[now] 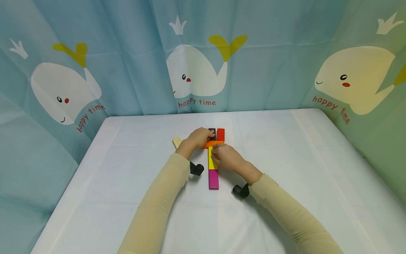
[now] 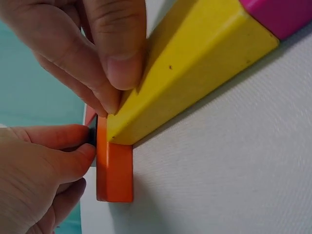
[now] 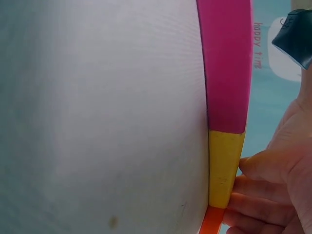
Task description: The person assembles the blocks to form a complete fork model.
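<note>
My left hand (image 1: 199,137) pinches a black block (image 1: 213,134) at the far side of a flat orange block (image 1: 219,143). A yellow block (image 1: 213,162) meets the near side of the orange one. Thumb and fingers of my right hand (image 1: 226,156) grip the yellow block by its far end, close to the orange block. A magenta block (image 1: 214,180) continues in line from the yellow one, as the right wrist view also shows. Beside the black block lies a red block (image 1: 220,134). My left hand covers part of the black block.
Pale, narrow wooden pieces (image 1: 176,141) lie left of the left hand, partly hidden by it. Everything lies on a white-covered table (image 1: 104,183). A blue curtain (image 1: 136,63) with whale prints hangs behind and at both sides.
</note>
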Demonstrator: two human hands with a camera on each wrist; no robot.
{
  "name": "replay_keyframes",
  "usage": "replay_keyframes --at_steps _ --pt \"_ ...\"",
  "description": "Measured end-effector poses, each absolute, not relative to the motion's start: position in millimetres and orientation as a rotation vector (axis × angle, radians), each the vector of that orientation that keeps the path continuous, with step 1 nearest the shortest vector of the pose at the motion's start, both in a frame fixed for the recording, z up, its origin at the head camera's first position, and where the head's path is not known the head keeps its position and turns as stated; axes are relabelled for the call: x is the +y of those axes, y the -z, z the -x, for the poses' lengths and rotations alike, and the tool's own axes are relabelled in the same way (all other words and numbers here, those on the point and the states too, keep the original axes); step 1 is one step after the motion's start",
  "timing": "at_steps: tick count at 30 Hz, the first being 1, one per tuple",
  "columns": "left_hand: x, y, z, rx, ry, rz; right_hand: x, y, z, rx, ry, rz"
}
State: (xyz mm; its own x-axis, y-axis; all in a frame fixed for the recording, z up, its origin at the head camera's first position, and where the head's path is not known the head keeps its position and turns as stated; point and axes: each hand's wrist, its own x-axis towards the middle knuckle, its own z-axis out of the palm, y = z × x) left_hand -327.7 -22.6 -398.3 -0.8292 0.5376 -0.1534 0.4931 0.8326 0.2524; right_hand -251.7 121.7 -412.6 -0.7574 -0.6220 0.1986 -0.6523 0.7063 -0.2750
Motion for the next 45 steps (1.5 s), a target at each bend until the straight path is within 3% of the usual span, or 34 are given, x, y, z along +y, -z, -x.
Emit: replay_keyframes --at_steps 28,45 --pt "-18.1 393.2 325.1 2.805 -0.224 -0.761 122.9 412.8 250.2 -2.806 -0.481 -1.073" --pt "-37.5 391.4 317.3 2.779 -0.616 -0.69 123.2 409.3 250.5 -2.855 -0.486 -1.042"
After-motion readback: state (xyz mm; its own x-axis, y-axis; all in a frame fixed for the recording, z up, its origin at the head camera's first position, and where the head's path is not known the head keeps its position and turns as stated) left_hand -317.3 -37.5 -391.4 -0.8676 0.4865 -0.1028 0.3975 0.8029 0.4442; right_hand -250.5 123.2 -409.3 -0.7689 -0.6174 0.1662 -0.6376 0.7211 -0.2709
